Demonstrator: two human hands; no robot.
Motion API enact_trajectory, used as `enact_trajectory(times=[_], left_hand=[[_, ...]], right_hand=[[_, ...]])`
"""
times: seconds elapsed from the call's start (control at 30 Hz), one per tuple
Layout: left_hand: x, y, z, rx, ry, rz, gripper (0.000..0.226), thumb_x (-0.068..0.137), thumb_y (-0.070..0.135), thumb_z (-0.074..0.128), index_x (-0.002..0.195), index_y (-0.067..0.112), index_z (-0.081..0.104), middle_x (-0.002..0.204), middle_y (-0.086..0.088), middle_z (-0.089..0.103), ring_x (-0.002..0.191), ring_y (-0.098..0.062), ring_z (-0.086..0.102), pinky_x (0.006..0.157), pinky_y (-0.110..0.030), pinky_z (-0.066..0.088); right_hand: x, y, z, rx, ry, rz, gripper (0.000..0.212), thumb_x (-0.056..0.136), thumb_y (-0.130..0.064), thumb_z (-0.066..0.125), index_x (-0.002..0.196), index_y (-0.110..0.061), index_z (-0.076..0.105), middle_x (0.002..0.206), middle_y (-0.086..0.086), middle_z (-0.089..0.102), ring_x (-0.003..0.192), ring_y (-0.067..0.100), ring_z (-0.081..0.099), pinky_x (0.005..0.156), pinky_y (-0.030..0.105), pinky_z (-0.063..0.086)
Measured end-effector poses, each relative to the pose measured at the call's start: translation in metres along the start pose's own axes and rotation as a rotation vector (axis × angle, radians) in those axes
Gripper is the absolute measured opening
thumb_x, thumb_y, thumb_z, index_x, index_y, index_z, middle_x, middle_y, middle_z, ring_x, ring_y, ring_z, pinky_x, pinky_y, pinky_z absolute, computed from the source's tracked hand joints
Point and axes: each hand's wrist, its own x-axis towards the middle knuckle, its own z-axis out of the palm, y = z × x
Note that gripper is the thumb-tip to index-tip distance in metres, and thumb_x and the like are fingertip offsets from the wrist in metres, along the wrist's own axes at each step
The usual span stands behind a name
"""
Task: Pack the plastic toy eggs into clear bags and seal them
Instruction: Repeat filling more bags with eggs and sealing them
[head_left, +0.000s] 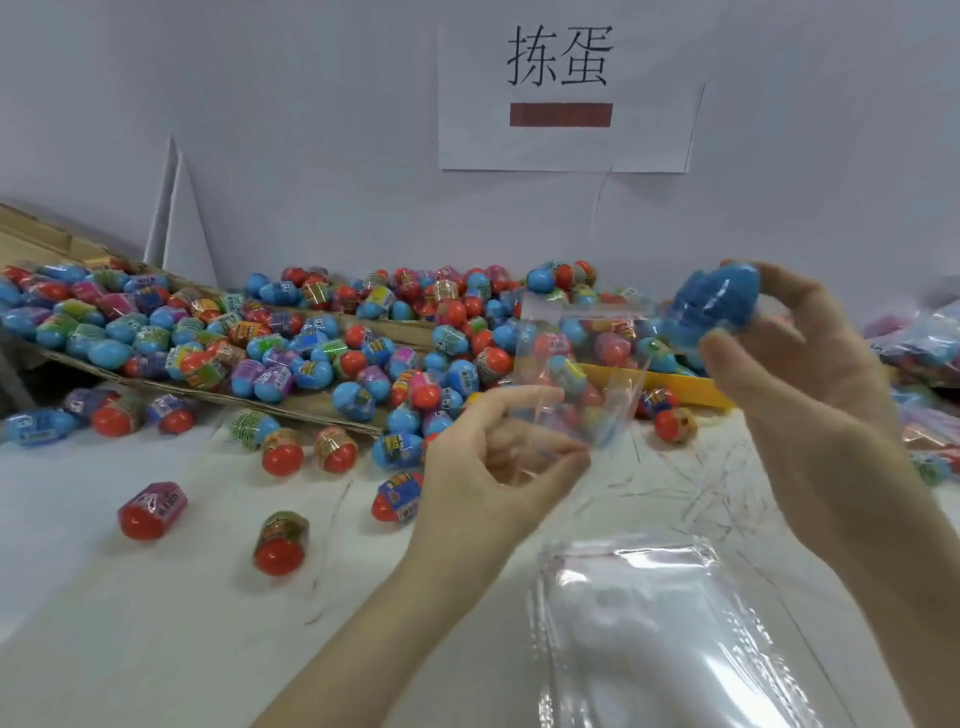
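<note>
Hands (498, 452) apart: bag (582, 364) left, egg (714, 306) right

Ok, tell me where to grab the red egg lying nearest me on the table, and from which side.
Take the red egg from above, fingers pinching across its label-wrapped middle. It lies on its side on the white table with its red rounded end toward you, well apart from the other eggs, so both flanks look free. The smooth red dome would probably slip; the banded waist is straighter.

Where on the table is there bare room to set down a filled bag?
Bare white table lies at lower left, bordered by the two loose red-capped eggs and the left forearm. A smaller scribbled patch sits between the hands, above the stack of clear bags. The egg pile along the wall and the right edge are crowded.
</note>
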Motion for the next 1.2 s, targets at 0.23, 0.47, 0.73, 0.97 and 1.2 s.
enact_trajectory(times=[0.23,0.47,0.73,0.97,1.2], left_hand=[[-0.007,-0.003,0.005,0.255,-0.029,0.197,0.040,0.071,0.016,0.070,0.097,0.040,0.053,0.074,0.013,0.071,0.072,0.002,0.066,0.069,-0.005,0.046],[-0.007,-0.004,0.005,0.307,-0.038,0.203,0.040,0.075,0.024,0.073,0.101,0.042,0.049,0.079,0.011,0.071,0.079,0.001,0.066,0.073,-0.002,0.043],[-0.006,-0.003,0.005,0.242,-0.087,0.095,0.033,0.071,0.041,0.061,0.101,0.045,0.049,0.090,0.020,0.069,0.081,0.002,0.065,0.073,-0.011,0.050],[-0.006,-0.001,0.006,0.299,-0.097,0.131,0.033,0.072,0.048,0.059,0.102,0.046,0.048,0.089,0.024,0.064,0.085,0.004,0.058,0.072,-0.008,0.045],[-0.008,-0.001,0.010,0.276,-0.080,0.130,0.036,0.070,0.047,0.057,0.105,0.039,0.051,0.096,0.019,0.063,0.091,0.002,0.058,0.069,-0.006,0.046]], right_hand=[[-0.008,-0.001,0.015,-0.652,0.110,-0.147,0.043,0.062,-0.037,0.079,0.089,-0.040,0.045,0.087,-0.029,0.056,0.093,-0.002,0.057,0.091,0.026,0.041],[-0.008,0.001,0.019,-0.842,0.071,-0.246,0.041,0.067,-0.045,0.068,0.101,-0.022,0.063,0.089,-0.028,0.047,0.090,0.021,0.050,0.080,0.054,0.043],[-0.009,0.004,0.015,-0.830,-0.095,-0.248,0.040,0.066,-0.028,0.068,0.105,-0.024,0.061,0.090,-0.015,0.058,0.081,0.011,0.050,0.080,0.043,0.044],[-0.010,0.001,0.020,-0.726,-0.157,-0.081,0.037,0.056,-0.060,0.056,0.084,-0.036,0.061,0.077,-0.021,0.060,0.082,0.016,0.056,0.081,0.050,0.043],[-0.009,0.004,0.019,-0.747,-0.199,-0.089,0.031,0.068,-0.053,0.052,0.096,-0.043,0.060,0.078,-0.020,0.062,0.082,0.011,0.050,0.079,0.051,0.039]])
